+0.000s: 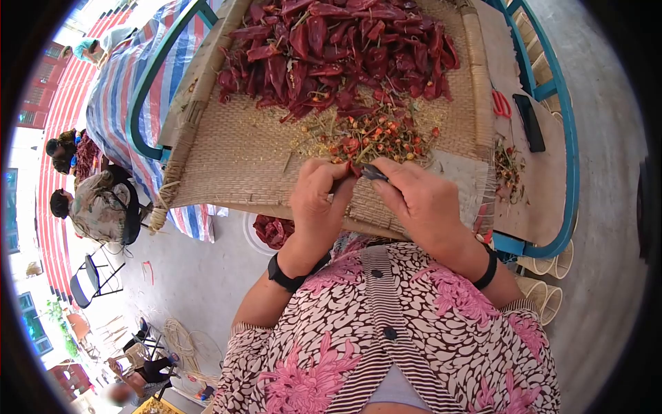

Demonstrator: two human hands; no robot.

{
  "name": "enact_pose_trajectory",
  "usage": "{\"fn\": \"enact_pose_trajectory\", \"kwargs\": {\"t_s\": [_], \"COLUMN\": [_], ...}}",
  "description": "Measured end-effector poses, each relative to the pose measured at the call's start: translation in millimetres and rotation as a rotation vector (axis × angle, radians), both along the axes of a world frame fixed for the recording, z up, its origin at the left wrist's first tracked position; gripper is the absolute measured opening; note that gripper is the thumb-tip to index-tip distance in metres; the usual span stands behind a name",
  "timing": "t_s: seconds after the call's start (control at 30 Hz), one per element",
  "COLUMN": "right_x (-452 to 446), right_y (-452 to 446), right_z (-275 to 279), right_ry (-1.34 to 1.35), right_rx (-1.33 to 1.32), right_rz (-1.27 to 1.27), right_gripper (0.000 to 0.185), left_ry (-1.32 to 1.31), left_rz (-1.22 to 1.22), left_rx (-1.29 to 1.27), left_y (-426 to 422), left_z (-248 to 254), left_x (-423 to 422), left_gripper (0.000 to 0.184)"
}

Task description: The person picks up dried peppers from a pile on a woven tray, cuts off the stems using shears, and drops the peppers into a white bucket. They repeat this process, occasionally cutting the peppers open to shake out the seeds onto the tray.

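Note:
My left hand point(318, 200) pinches a dried red chili pepper point(356, 169) above the near edge of the woven tray point(234, 159). Close against the pepper, my right hand point(422, 196) is closed on a small dark-grey tool point(374, 172), its exact kind unclear. Just beyond both hands lie a pile of cut-off chili stems point(386, 134) and scattered pale seeds. A large heap of dried red chilies point(331, 52) covers the far part of the tray. Below the tray, partly hidden by my left forearm, a clear basin point(252, 238) holds more red chili pieces point(274, 231).
Right of the tray lie red-handled scissors point(501, 103), a black phone point(529, 123) and more stems point(509, 169) on a brown board, inside a teal metal frame point(569, 138). People sit at the left near a striped tarp point(148, 83) and a folding chair point(86, 281).

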State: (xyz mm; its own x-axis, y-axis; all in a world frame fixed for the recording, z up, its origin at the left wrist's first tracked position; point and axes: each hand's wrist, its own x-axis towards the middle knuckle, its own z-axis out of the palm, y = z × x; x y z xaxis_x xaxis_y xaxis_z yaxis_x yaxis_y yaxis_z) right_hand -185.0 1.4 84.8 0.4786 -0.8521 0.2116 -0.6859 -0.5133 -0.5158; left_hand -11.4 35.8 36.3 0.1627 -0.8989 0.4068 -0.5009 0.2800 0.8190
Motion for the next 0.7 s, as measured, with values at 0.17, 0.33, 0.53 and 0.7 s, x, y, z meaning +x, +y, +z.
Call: {"fn": "enact_pose_trajectory", "kwargs": {"t_s": [0.17, 0.33, 0.53, 0.7], "right_x": [-3, -9, -8, -3], "right_y": [-5, -13, -13, -13], "right_z": [-24, -2, -9, -5], "right_ry": [-0.326, -0.614, -0.708, -0.258], "right_rx": [0.091, 0.905, 0.911, 0.106], "right_rz": [0.024, 0.051, 0.053, 0.060], "right_gripper": [0.032, 0.033, 0.028, 0.025], "left_ry": [-0.004, 0.066, 0.323, 0.359], "left_rz": [-0.005, -0.093, -0.199, -0.161], "left_rx": [-0.046, -0.049, 0.154, 0.121], "left_y": [-3, -4, -3, -6], "left_z": [4, 5, -1, 2], "left_x": [-5, -2, 2, -1], "left_gripper": [0.018, 0.017, 0.013, 0.008]}}
